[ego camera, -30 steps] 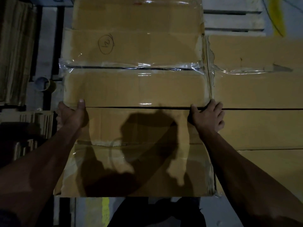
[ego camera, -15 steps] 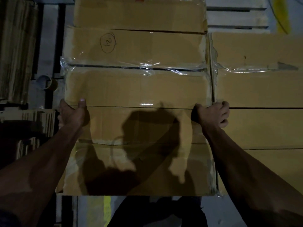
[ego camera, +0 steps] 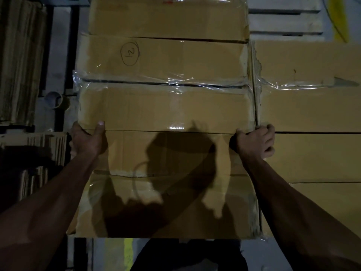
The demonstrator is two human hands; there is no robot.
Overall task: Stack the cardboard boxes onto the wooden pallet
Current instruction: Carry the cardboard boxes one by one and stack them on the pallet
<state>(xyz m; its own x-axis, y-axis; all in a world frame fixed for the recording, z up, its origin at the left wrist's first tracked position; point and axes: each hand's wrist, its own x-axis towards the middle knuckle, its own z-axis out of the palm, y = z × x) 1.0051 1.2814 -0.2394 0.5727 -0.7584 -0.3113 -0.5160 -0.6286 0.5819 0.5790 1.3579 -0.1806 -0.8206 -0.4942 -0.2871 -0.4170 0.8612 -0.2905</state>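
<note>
A large brown cardboard box (ego camera: 166, 192) lies nearest me, its top taped along the middle. My left hand (ego camera: 88, 140) grips its far left corner, thumb on top. My right hand (ego camera: 256, 141) is curled over its far right corner, fingers tucked into the gap beside the neighbouring box. Beyond it sits a taped box (ego camera: 162, 83) marked with a circled number, and another box (ego camera: 168, 16) lies farther back. More boxes (ego camera: 312, 114) lie flush on the right. Pale slats of the wooden pallet (ego camera: 285, 18) show at the top right.
Stacks of flattened cardboard (ego camera: 17, 61) stand on the left, with a tape roll (ego camera: 53, 98) on the floor beside them. Yellow floor marking (ego camera: 337, 18) runs at the top right. The scene is dim, and shadows of my arms fall on the near box.
My right hand's fingers have curled tighter into the gap at the box's far right corner. The left hand has barely shifted. The view has moved slightly towards the boxes.
</note>
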